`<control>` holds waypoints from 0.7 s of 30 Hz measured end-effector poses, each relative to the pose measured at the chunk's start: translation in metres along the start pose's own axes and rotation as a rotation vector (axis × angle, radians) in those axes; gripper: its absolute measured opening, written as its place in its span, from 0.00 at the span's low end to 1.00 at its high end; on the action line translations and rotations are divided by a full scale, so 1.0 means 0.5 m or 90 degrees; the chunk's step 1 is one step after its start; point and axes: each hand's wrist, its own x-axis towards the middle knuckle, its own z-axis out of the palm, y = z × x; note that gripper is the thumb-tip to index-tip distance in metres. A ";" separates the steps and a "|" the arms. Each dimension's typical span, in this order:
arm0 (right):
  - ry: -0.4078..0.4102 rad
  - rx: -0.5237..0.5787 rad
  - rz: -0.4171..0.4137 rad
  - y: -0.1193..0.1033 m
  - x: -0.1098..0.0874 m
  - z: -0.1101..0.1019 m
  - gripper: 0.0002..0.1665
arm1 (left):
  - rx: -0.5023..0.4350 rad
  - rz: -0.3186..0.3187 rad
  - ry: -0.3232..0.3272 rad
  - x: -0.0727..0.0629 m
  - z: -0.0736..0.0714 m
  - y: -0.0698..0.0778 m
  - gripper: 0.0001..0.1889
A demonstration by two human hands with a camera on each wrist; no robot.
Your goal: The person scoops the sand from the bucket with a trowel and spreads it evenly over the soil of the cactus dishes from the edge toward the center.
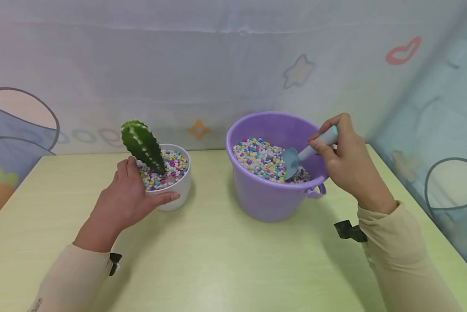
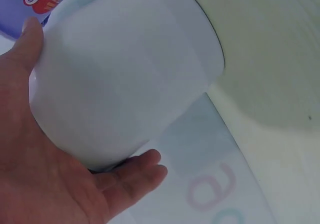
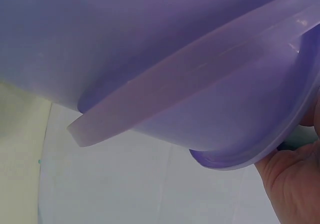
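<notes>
Purple bucket (image 1: 270, 199): stands on the table (image 1: 217, 264), part-filled with multicolored beads (image 1: 256, 160).
Scoop (image 1: 291, 160): inside the bucket, blade against the beads, handle gripped by the right hand (image 1: 346, 162) over the bucket's right rim.
White pot (image 1: 180, 190): left of the bucket, clasped by the left hand (image 1: 125, 197).
Green cactus (image 1: 141, 145): leans away from the bucket, its base in the pot's beads.

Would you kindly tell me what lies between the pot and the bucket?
Bare tabletop separates the pot from the bucket, as the head view shows.
</notes>
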 end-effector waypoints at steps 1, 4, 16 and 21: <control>-0.002 0.001 0.001 0.000 0.000 0.000 0.15 | 0.004 -0.005 0.002 -0.001 0.001 0.002 0.68; -0.005 0.003 0.003 0.000 0.001 0.000 0.15 | -0.010 -0.014 -0.009 -0.003 -0.001 0.006 0.69; -0.011 0.008 0.013 0.003 0.001 -0.001 0.15 | -0.318 0.092 -0.100 0.049 -0.032 -0.074 0.58; -0.009 0.006 0.008 0.004 0.002 -0.002 0.15 | -0.334 0.062 -0.155 0.057 -0.024 -0.089 0.54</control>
